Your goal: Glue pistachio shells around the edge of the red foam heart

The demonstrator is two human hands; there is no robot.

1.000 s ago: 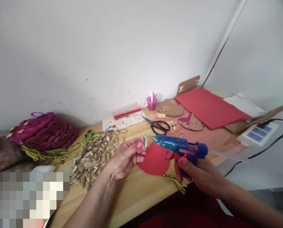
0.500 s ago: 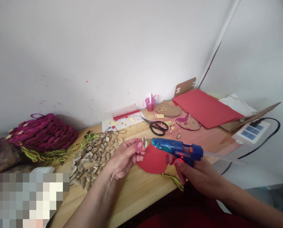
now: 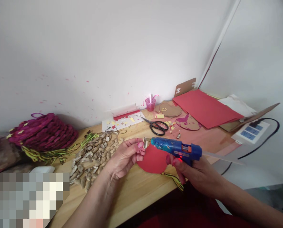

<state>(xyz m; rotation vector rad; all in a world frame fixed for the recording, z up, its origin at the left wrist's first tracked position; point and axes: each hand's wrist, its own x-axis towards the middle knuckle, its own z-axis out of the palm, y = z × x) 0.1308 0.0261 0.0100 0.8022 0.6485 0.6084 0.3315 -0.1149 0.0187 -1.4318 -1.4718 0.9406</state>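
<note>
My left hand [image 3: 129, 155] pinches a peanut shell [image 3: 145, 144] between thumb and fingers. A blue hot glue gun [image 3: 174, 146] is in my right hand [image 3: 196, 172], its nozzle pointing left at the shell and seeming to touch it. A small red light glows on the gun, and a clear glue stick [image 3: 222, 157] sticks out of its back. Below the shell lies a red paper piece [image 3: 153, 161], partly hidden by the hands and gun, with a yellow-green and black tassel [image 3: 176, 181] at its lower edge. Many peanut shells [image 3: 93, 158] are spread left of my left hand.
Black-handled scissors [image 3: 158, 127] lie behind the gun, near cardboard pieces [image 3: 171, 110] and a pink cup [image 3: 150, 104]. Red sheets [image 3: 205, 107] are at the back right, a power strip [image 3: 253, 132] with a black cable at the right. A magenta shell-covered piece [image 3: 48, 131] stands left.
The glue gun has shifted very slightly left, its nozzle closer in at the peanut shell. My left hand has barely moved.
</note>
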